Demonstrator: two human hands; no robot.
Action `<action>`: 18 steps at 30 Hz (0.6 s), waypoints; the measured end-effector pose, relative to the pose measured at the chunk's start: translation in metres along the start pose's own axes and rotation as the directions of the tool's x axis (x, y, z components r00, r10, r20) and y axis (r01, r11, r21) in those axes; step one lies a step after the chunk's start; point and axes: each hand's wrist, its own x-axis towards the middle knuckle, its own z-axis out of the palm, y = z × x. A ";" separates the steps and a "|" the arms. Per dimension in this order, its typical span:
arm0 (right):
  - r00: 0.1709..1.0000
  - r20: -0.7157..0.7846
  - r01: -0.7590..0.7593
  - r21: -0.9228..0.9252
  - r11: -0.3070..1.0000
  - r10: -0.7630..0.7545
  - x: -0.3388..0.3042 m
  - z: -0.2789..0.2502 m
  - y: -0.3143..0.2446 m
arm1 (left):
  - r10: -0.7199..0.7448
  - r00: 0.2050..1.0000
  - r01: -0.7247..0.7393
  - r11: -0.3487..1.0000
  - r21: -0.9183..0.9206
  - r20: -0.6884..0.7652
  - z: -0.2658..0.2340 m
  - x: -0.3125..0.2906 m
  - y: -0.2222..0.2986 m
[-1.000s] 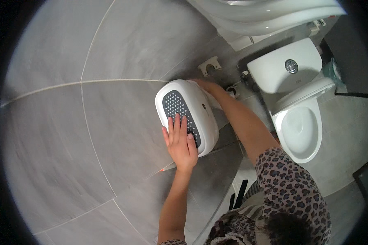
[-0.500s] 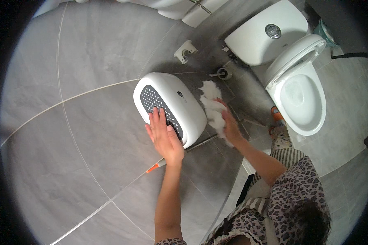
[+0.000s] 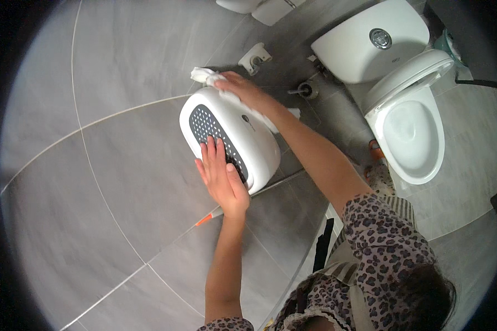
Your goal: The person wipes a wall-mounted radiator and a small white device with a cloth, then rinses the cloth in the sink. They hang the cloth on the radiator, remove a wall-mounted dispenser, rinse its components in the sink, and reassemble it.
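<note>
Grey tiles [image 3: 138, 171] all round; white case [image 3: 262, 146] against them, dotted panel [image 3: 204, 122] facing away from the toilet [image 3: 414, 132], long axis slanting; hands apart, left hand [image 3: 225, 185] flat on the panel, right hand [image 3: 247, 91] gripping white cloth [image 3: 203, 75]

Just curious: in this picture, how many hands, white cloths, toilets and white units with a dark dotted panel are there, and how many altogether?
Hands: 2 (left hand, right hand)
White cloth: 1
Toilet: 1
White unit with dark dotted panel: 1
Total: 5
</note>
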 end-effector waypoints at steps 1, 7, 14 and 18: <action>0.977 0.105 -0.197 0.123 0.973 0.185 0.008 -0.005 0.002 | 0.002 1.000 -0.002 1.000 -0.002 -0.004 0.000 0.000 0.000; 0.921 0.010 -0.357 0.427 0.831 0.390 -0.052 -0.005 0.058 | 0.001 0.999 -0.002 1.000 -0.012 -0.051 0.002 -0.004 -0.004; 0.910 -0.140 -0.180 0.715 0.676 0.391 -0.164 0.039 0.069 | 0.026 0.984 -0.041 0.996 -0.080 -0.174 0.003 -0.008 -0.003; 0.933 -0.070 -0.097 0.897 0.432 0.354 -0.207 0.096 0.026 | 0.023 0.984 -0.022 1.000 0.005 -0.177 0.007 -0.026 -0.023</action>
